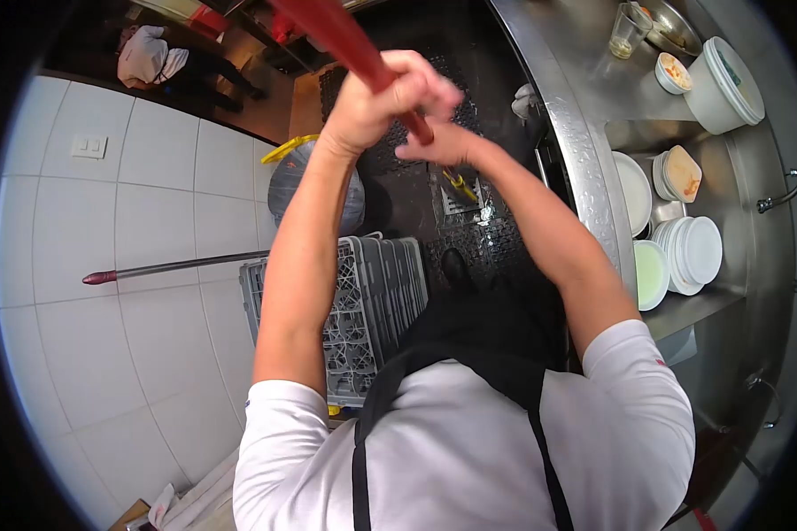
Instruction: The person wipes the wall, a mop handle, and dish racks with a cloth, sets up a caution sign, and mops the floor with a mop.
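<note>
Clock on the head view, 12 at top. Both hands are clamped on one red pole (336, 31): smooth, round shaft, running down from 11–12. Left hand (391, 96) has the upper grip, fingers wrapped, tips blurred; right hand (438, 144) closes round it just below. Pole sits at 12, tilted. Past the right hand, at 1, a yellow tool head (459, 186) over a metal drain grate (458, 211); the join is hidden.

Floor: dark, wet, glossy, with perforated black mats (487, 252). At 8, stacked grey plastic racks (354, 310), open lattice; layers overlap, no count. At 10–11, a bin (314, 190) in a grey bag, yellow piece on its rim. At 9, a thin dark pole (168, 265) with a burgundy tip, in front of a glossy white tile wall (150, 354). Switch plate (89, 147) near 10. Co-worker (164, 62) between 10 and 11, bent over.

Right side: brushed steel counter (580, 80), wet along the edge. Sink (726, 159) at 3: round white plates (701, 250) stacked, a pale green dish (651, 276), a rounded-square stained container (682, 174). At 1–2, a clear glass (627, 37); at 2, a white bucket (713, 97).

Count: poles 2, tool heads 1, switch plates 1, glasses 1, buckets 1, co-workers 1.
</note>
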Demonstrator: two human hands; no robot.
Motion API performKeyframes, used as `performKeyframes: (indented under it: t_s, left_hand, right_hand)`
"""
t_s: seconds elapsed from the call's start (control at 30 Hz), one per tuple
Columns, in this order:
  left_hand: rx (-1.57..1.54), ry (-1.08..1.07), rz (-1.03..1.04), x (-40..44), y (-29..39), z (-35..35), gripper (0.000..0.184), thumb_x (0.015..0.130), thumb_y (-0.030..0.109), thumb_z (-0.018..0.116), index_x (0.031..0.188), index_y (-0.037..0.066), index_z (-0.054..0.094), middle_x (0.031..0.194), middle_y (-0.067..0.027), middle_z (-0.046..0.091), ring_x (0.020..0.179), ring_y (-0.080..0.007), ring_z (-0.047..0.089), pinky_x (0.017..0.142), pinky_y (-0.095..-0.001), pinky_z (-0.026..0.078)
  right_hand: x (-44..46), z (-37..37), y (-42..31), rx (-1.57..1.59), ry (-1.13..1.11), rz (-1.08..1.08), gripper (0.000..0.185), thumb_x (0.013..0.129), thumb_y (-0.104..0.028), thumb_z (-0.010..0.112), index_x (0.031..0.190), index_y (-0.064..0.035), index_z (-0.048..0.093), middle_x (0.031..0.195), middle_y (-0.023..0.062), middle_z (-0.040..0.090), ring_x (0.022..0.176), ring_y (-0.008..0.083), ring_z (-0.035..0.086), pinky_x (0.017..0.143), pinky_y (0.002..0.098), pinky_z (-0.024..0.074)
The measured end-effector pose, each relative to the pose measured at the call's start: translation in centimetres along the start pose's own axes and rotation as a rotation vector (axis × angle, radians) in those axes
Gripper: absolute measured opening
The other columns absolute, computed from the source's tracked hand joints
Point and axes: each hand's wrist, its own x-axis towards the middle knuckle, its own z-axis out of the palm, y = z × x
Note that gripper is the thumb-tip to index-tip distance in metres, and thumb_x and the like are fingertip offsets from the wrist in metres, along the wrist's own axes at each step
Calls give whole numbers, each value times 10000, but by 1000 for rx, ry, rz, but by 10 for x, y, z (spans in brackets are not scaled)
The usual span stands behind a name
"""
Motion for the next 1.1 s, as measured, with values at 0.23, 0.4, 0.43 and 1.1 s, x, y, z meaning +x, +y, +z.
performKeyframes:
  t_s: [0.23,0.4,0.43,1.1]
  left_hand:
    - [299,1108,119,-20,-24,62,330,1011,248,589,750,72,491,617,-1,495,553,-90,490,556,-282,429]
    - [73,440,154,-73,-11,20,225,943,196,671,941,24,525,854,-91,602,764,-189,605,717,-341,514]
    - [56,305,214,-74,1,11,263,912,206,712,943,16,533,873,-103,630,770,-188,628,722,-319,527]
    - [64,898,199,-284,-18,-30,458,936,272,574,559,97,380,494,-23,428,431,-149,398,512,-325,390]
  right_hand:
    - [2,95,-38,-54,1289,-147,310,819,-305,768,876,-50,600,752,132,668,754,365,655,758,450,489]
    - [-7,81,-2,40,484,1,387,806,-303,750,607,-15,586,703,215,626,757,374,666,638,460,501]
    - [-10,74,-10,29,232,-17,378,803,-304,751,617,-14,596,713,216,629,774,376,669,647,458,507]
    - [-22,183,-10,-237,-38,-336,661,711,-357,848,1222,-28,586,1194,208,599,1089,393,574,904,422,470]
